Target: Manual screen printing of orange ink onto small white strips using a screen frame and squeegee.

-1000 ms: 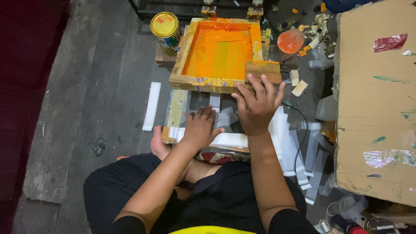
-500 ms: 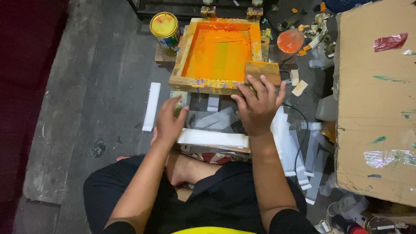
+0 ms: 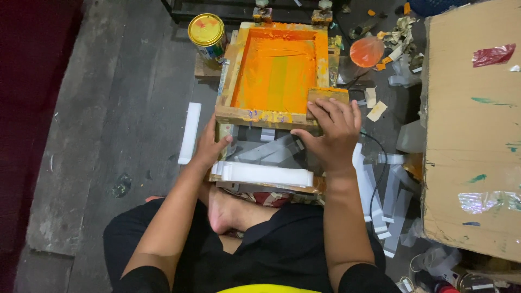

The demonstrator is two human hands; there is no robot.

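A wooden printing screen frame (image 3: 228, 65) coated with orange ink lies tilted up over a board. My right hand (image 3: 332, 129) grips the near right corner of the frame, fingers over a wooden squeegee block (image 3: 324, 94). My left hand (image 3: 209, 145) touches the near left corner of the frame, fingers curled under its edge. Below the frame, a stack of white strips (image 3: 266, 173) rests at the front of the board, with grey-white strips (image 3: 271, 152) lying behind it.
A yellow-lidded tin (image 3: 207, 32) stands left of the frame. An orange-smeared container (image 3: 367, 51) sits to the right. A large cardboard sheet (image 3: 472, 125) fills the right side. Loose white strips (image 3: 190, 133) lie on the floor at left and at right (image 3: 380, 190).
My left hand has moved from the white strip stack up to the frame's near left corner. My right hand stays on the frame's right corner.
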